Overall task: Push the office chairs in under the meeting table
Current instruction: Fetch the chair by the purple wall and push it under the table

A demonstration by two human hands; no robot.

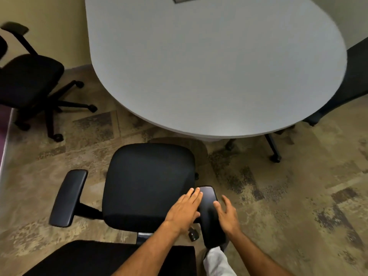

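A black office chair (148,186) stands in front of me, its seat just short of the rounded end of the grey meeting table (217,62). Both my hands are at the chair's right armrest (210,214). My left hand (186,210) lies flat on the armrest's left side and the seat edge, fingers stretched forward. My right hand (227,214) rests along the armrest's right side with fingers spread; its thumb touches the pad. Neither hand is closed around it. The chair's left armrest (68,198) sticks out on the other side. The top of the backrest (111,257) is at the bottom.
A second black office chair (29,82) stands away from the table at the far left by the wall. A third chair (350,84) is tucked at the table's right side, one castor leg (275,157) showing. Patterned carpet (298,196) covers the floor.
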